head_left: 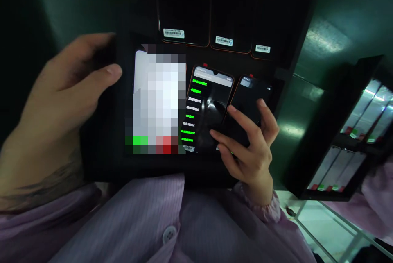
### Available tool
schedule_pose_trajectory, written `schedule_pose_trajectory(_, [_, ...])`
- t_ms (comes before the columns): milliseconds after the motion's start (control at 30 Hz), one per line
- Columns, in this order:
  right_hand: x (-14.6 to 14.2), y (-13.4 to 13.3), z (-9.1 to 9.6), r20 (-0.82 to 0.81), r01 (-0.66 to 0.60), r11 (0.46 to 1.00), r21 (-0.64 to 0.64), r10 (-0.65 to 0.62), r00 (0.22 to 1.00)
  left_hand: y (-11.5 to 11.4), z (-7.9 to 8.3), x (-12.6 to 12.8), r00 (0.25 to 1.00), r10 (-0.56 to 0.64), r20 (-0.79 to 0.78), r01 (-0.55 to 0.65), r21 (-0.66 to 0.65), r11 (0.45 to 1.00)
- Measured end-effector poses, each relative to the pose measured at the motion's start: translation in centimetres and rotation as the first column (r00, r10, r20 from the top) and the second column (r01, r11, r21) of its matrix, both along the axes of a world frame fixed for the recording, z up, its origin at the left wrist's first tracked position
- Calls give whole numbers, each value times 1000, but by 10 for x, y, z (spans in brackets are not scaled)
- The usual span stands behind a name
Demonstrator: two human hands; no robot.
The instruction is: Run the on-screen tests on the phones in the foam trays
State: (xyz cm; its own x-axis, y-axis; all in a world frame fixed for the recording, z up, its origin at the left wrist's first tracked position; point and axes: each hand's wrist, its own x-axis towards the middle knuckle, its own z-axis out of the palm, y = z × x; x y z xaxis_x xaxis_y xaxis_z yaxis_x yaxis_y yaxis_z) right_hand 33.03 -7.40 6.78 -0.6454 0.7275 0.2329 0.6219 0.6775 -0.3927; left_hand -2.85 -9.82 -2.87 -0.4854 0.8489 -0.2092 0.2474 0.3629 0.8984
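Observation:
My left hand (61, 82) grips the left edge of a black tray (104, 148), its thumb on top and other fingers partly hidden. In the tray's near row lie several smartphones. The middle smartphone (208, 107) is lit and shows a list of green and white lines of text. My right hand (251, 148) hovers over this phone and the dark-screened smartphone (251, 95) to its right, fingers spread; whether a fingertip touches the glass I cannot tell. To the left, a bright white screen (159, 95) is covered by pixel blocks, with green and red at its bottom.
Three dark phones (186, 13) with barcode labels lie in the tray's far row. On the right stands another black tray (334, 152) of phones with white screens and red and green marks. A purple sleeve (374, 201) of another person is beside it, above a metal frame (328, 230).

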Motion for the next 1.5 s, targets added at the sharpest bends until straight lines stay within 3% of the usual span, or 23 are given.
schedule_pose_trajectory(133, [-3, -2, -1, 30, 15, 1000, -8, -15, 999, -1, 5, 2, 991, -122, -45, 123, 24, 992])
schedule_pose_trajectory(300, [-3, 0, 4, 60, 7, 1000, -29, -5, 998, -1, 18, 16, 993, -114, -9, 115, 47, 992])
schedule_pose_trajectory(367, [3, 4, 4, -43, 75, 996, -41, -77, 996, -1, 26, 24, 994, -106, -3, 106, 71, 992])
schedule_pose_trajectory(433, [14, 10, -3, -249, 229, 972, -53, -235, 940, 1, 34, 33, 997, -71, 11, 69, 99, 993])
schedule_pose_trajectory(500, [27, 17, -16, -420, 378, 918, -123, -393, 818, 11, 41, 39, 999, -35, 16, 33, 140, 990])
schedule_pose_trajectory(567, [38, 25, -33, -451, 417, 877, -238, -480, 753, 31, 44, 43, 1000, -18, 6, 17, 161, 987])
schedule_pose_trajectory(667, [50, 35, -53, -399, 421, 823, -381, -557, 728, 67, 48, 47, 1000, -1, 22, -2, 122, 993])
schedule_pose_trajectory(767, [54, 40, -54, -353, 408, 778, -478, -595, 722, 84, 54, 54, 998, -15, 55, 9, 118, 993])
schedule_pose_trajectory(867, [54, 24, -44, -368, 375, 767, -521, -599, 711, 61, 59, 62, 996, -58, 61, 46, 173, 984])
schedule_pose_trajectory(1033, [64, -38, -35, -366, 402, 796, -453, -577, 730, -28, 55, 71, 997, -21, 74, 10, 147, 989])
schedule_pose_trajectory(1133, [69, -49, -26, -357, 398, 832, -386, -533, 767, -62, 50, 70, 1000, -16, 11, 15, 72, 997])
schedule_pose_trajectory(1233, [56, -18, -9, -312, 429, 881, -198, -472, 825, -58, 50, 66, 954, -184, -236, 217, 122, 968])
schedule_pose_trajectory(1333, [22, 35, 9, -239, 313, 950, 22, -299, 924, -27, 54, 66, 746, -410, -525, 513, 60, 856])
schedule_pose_trajectory(1400, [-8, 69, 15, -121, 157, 987, 23, -153, 981, -6, 57, 70, 617, -498, -609, 597, -50, 801])
schedule_pose_trajectory(1500, [-54, 108, 14, 84, 46, 998, -47, -42, 996, 15, 60, 72, 529, -520, -670, 611, -124, 782])
